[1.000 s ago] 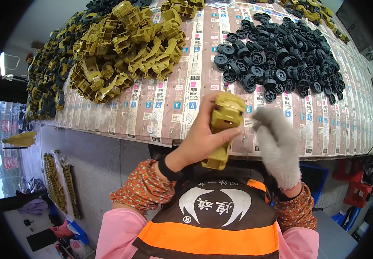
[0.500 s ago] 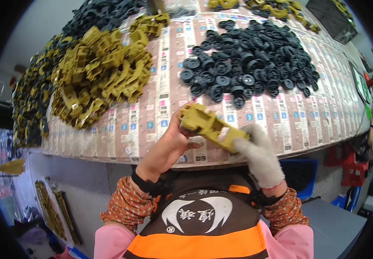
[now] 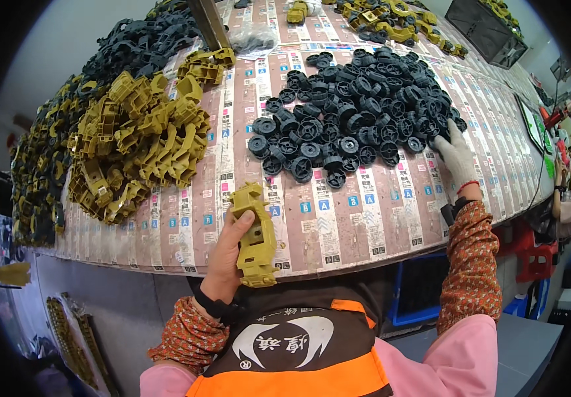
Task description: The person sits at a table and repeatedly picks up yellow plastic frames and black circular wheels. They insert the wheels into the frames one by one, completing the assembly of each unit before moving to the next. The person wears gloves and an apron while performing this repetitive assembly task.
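My left hand (image 3: 224, 255) is bare and closed round an olive-yellow plastic toy car body (image 3: 255, 238), held nearly upright at the table's front edge with its cut-outs showing. My right hand (image 3: 456, 155), in a pale knitted glove, is stretched out to the right end of a heap of black toy wheels (image 3: 365, 109). Its fingers are apart and reach the outermost wheels; no wheel shows in its grasp, though the fingertips partly blend in with the heap.
More olive-yellow car bodies (image 3: 140, 132) are heaped at left, with dark grey parts (image 3: 143, 43) behind them. A wooden post (image 3: 209, 23) rises at the back beside a clear plastic bag (image 3: 255, 41). Assembled yellow cars (image 3: 391, 23) lie far back, near a black crate (image 3: 484, 33).
My right hand has left the car body and moved right and away to the wheels. My left hand has brought the body nearer and turned it upright. The view has shifted slightly.
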Demonstrator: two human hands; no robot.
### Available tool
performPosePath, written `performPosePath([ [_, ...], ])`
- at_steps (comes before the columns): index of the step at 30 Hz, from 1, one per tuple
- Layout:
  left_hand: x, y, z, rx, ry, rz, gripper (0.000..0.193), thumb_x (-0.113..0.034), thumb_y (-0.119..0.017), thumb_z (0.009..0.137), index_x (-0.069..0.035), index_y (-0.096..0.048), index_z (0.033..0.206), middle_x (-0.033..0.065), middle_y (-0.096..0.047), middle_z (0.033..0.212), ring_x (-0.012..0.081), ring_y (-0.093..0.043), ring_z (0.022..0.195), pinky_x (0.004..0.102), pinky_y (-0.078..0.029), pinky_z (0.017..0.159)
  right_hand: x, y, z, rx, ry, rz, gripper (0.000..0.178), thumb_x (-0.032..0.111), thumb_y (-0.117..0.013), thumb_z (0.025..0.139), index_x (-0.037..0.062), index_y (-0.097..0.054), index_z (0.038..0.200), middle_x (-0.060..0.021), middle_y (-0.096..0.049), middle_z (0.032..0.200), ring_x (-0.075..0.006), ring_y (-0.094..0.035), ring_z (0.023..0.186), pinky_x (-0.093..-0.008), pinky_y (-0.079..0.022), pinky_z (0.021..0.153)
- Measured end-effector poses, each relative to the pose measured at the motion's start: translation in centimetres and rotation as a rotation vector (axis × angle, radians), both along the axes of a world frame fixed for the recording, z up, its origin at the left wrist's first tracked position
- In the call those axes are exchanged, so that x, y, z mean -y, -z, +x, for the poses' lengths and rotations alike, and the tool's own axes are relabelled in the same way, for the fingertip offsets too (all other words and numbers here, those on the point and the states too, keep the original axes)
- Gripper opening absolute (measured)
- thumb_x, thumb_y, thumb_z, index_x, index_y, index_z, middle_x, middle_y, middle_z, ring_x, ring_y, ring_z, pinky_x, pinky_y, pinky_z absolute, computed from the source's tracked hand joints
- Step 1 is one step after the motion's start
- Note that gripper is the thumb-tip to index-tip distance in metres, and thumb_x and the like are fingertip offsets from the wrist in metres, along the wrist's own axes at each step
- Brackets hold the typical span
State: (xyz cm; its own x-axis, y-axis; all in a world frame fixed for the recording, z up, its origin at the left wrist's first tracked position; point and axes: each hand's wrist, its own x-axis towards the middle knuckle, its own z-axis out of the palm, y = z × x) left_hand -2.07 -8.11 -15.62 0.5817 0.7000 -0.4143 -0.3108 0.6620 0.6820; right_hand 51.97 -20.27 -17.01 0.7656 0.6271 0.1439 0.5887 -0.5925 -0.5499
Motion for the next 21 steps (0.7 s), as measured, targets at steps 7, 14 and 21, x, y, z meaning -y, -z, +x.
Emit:
performPosePath([
  [7, 0.8, 0.3, 2.1, -0.012, 0.048, 0.086, 0.055, -0.019, -0.067, 0.106, -0.014, -0.04, 0.153, 0.0043, -0.062, 0.125, 0.0141, -0.067, 0.106, 0.0317, -0.061, 0.085, -2.8, -0.7, -11.9, 0.134, -0.035, -0.205, 0.088, 0.033, -0.069, 0.089, 0.0023, -0.032, 0.164, -0.0377, -0.043, 0.156, -0.0527, -0.048, 0.142, -0.0501, -0.043, 0.118],
  [14, 2.0, 0.4, 5.5, 0.026, 0.114, 0.065, 0.066, -0.016, -0.071, 0.104, -0.014, -0.031, 0.157, 0.0082, -0.059, 0.133, 0.0188, -0.066, 0.115, 0.0368, -0.06, 0.094, -1.9, -0.5, -19.4, 0.14, -0.253, -0.037, 0.086, 0.023, -0.066, 0.09, -0.0051, -0.029, 0.163, -0.0386, -0.038, 0.159, -0.0541, -0.045, 0.144, -0.0519, -0.038, 0.121],
  [21, 2.4, 0.5, 5.7, 0.023, 0.112, 0.046, 0.072, -0.015, -0.071, 0.103, -0.014, -0.027, 0.16, 0.0101, -0.057, 0.139, 0.021, -0.062, 0.125, 0.0396, -0.058, 0.102, -0.9, -3.9, -23.0, -0.536, -0.323, 0.354, 0.053, 0.002, -0.055, 0.099, -0.0015, -0.054, 0.152, -0.0229, -0.063, 0.145, -0.0257, -0.061, 0.135, -0.0338, -0.046, 0.114],
])
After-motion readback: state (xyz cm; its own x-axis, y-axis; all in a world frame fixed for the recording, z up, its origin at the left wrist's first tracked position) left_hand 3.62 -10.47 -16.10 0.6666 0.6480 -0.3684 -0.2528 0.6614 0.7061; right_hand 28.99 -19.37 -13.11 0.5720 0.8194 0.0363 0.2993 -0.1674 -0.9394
